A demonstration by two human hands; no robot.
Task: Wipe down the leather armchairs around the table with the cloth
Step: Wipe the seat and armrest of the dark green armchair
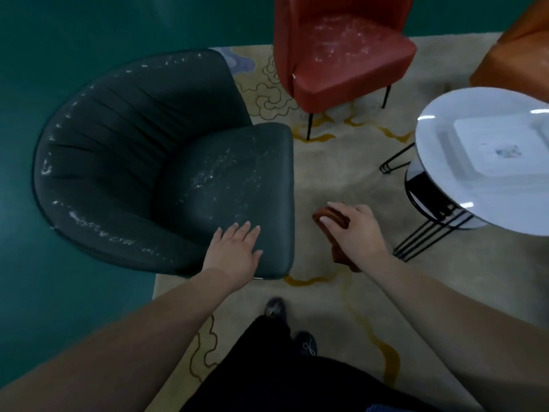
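Left hand (pixel 234 252) flat on front edge of green chair (pixel 154 173) seat, fingers spread, gripping nothing. Right hand (pixel 355 230) over rug (pixel 335 173), between green chair and table (pixel 463 114), fingers curled round folded brown cloth (pixel 328 218). White smears on green seat and rim. Red chair (pixel 341 52) behind, seat smeared too. Orange chair (pixel 520 55) at far right.

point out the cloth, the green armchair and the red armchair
cloth (pixel 335 219): head view, on the folded part under the fingers
green armchair (pixel 234 173): head view, on its seat cushion
red armchair (pixel 341 52): head view, on its seat
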